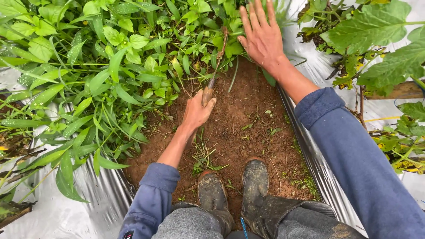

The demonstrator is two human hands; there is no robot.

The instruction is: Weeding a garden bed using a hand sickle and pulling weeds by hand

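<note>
Your left hand (197, 111) is wrapped tight around the brown wooden handle of a small hand weeding tool (209, 90), thumb laid along the grip; the tool's thin, rusty metal shank runs up and away from you, and its tip is lost among the low green weeds (133, 57), so you cannot tell the shape of the blade. Your right hand (262, 36) is stretched further forward, fingers spread wide and flat, palm down, holding nothing; the fingertips press into the leafy weeds at the far edge of the bare patch. Between your hands and your feet lies a strip of reddish-brown bare soil (248, 119), with a few loose grass stalks and small sprouts scattered over it. Your two muddy dark rubber boots (234, 188) stand side by side on that soil at the near end, toes pointing toward the weeds. Both arms wear blue long sleeves (354, 159), pushed back from the wrists. Shiny silver plastic mulch sheeting (88, 194) borders the soil strip on both sides; thick long-leaved weeds spill over it on the left, and on the right stand broad-leaved plants (380, 40) with some yellowed foliage beside the sheeting.
</note>
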